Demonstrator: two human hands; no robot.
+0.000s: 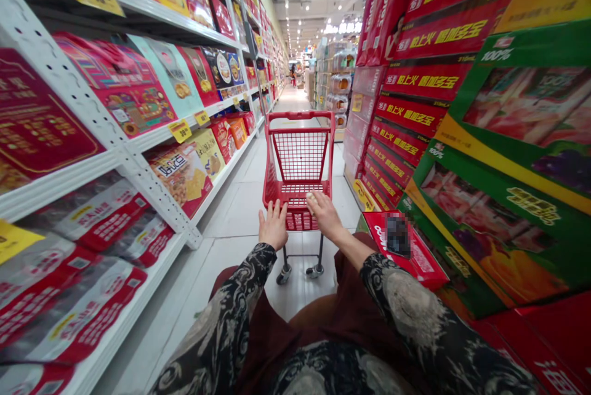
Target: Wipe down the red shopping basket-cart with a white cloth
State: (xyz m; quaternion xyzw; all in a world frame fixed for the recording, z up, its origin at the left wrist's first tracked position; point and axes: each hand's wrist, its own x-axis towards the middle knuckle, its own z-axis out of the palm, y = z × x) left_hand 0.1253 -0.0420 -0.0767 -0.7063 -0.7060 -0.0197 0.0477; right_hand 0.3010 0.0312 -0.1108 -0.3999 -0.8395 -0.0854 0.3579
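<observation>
A small red shopping cart (pixel 302 158) with a grid basket and dark wheels stands in front of me in the aisle. My left hand (pixel 274 226) is at the cart's near left side, fingers stretched upward and apart. Across from it, my right hand (pixel 325 215) reaches over the near right side of the basket, its fingers extended with the palm turned down. Nothing shows in either hand. Whether the palms rest on the cart's near edge I cannot tell. The basket's visible bottom holds no goods.
White shelving (pixel 154 136) with boxed and bagged snacks lines the left. Stacked red drink cartons (pixel 406 109) and green fruit-drink boxes (pixel 503 198) rise close on the right. A red box (pixel 427 256) juts out near my right forearm. Tiled floor (pixel 233 204) runs ahead; a distant person (pixel 293 74) stands there.
</observation>
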